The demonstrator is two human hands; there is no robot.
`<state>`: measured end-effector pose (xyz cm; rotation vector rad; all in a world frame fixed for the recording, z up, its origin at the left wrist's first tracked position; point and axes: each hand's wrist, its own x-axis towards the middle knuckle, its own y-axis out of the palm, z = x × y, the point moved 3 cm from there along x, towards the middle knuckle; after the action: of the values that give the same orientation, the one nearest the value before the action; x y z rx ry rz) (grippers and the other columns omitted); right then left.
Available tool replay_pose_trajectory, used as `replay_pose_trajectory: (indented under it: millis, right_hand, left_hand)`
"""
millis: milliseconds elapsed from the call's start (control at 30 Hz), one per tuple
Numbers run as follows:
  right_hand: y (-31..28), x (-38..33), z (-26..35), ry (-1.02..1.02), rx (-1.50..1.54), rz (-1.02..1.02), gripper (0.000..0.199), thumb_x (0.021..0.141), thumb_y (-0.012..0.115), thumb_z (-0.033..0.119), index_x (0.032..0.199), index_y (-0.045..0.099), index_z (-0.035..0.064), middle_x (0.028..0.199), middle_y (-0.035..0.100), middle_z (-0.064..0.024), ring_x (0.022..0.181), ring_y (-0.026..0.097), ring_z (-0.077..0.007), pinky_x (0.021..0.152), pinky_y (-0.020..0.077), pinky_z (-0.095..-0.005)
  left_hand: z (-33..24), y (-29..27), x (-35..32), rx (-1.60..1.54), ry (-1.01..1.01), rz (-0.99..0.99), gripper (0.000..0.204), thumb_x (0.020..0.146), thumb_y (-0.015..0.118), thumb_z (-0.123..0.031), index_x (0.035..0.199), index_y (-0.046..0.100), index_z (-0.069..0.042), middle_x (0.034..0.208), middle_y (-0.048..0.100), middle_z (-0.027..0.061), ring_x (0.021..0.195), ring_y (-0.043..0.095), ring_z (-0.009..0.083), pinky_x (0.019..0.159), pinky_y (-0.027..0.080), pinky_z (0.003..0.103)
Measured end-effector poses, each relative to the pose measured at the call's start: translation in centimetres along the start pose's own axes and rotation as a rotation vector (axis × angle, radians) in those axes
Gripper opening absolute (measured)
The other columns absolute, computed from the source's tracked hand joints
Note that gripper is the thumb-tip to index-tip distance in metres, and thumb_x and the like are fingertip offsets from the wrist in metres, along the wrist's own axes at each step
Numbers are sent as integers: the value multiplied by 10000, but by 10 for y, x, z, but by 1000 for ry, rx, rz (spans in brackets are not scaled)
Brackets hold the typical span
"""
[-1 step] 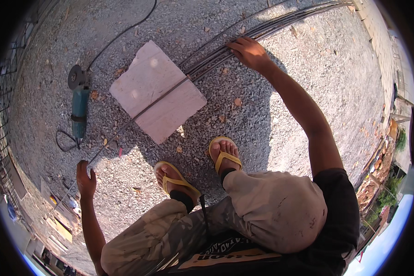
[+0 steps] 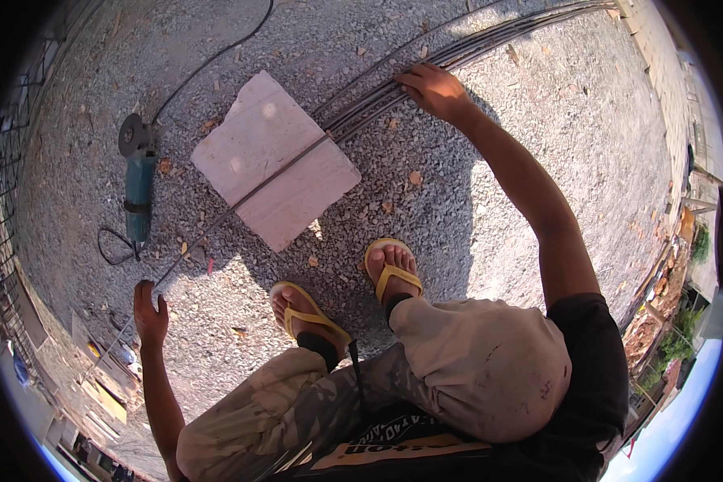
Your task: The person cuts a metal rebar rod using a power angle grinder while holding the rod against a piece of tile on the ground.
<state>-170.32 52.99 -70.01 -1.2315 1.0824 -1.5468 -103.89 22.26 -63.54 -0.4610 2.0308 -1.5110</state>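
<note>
A long thin steel rod (image 2: 217,222) lies slantwise across a pale, broken-edged stone slab (image 2: 277,161) on the gravel. At lower left, my left hand (image 2: 151,320) is at this rod, which runs between its thumb and fingers; the contact is partly hidden. My right hand (image 2: 435,91) reaches far forward to the right, its fingers bent over a bundle of steel rods (image 2: 498,36) that runs from the slab to the upper right. Exactly which rods those fingers grip is hidden.
A teal angle grinder (image 2: 140,189) with a grey disc lies left of the slab, its black cable (image 2: 217,60) curving upward. My feet in yellow flip-flops (image 2: 395,273) stand just below the slab. Wire mesh (image 2: 8,201) lines the left edge; boards (image 2: 108,398) lie at lower left.
</note>
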Motion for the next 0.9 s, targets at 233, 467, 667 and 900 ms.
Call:
replay_pose_trajectory:
  millis: [233, 467, 667, 900]
  right_hand:
    - [3, 28, -11, 46, -15, 443, 233, 962, 582, 190, 1174, 637, 111, 1188, 591, -92, 1107, 617, -282, 900, 571, -425]
    - [11, 22, -15, -67, -101, 284, 253, 933, 623, 189, 1174, 620, 112, 1220, 583, -91, 1172, 592, -281, 1011, 511, -435]
    - [11, 24, -14, -6, -64, 375, 230, 922, 661, 191, 1139, 618, 131, 1181, 583, -69, 1191, 583, -275, 1002, 494, -460]
    - [10, 24, -17, -21, -31, 406, 251, 903, 678, 191, 1140, 619, 130, 1168, 581, -67, 1217, 565, -272, 1011, 484, -464]
  left_hand:
    - [6, 0, -5, 14, -4, -3, 406, 830, 618, 35, 1226, 526, 30, 1222, 539, 251, 1152, 538, 471, 981, 459, 498]
    - [4, -2, -8, 6, -20, 2, 409, 821, 622, 36, 1220, 531, 30, 1222, 538, 253, 1160, 535, 469, 987, 453, 504]
    - [17, 4, -22, 39, -42, 5, 412, 831, 610, 29, 1234, 526, 31, 1227, 538, 254, 1165, 532, 466, 998, 448, 503]
    - [14, 4, -20, 20, -42, 13, 411, 841, 605, 20, 1243, 522, 33, 1217, 541, 258, 1159, 535, 465, 997, 451, 502]
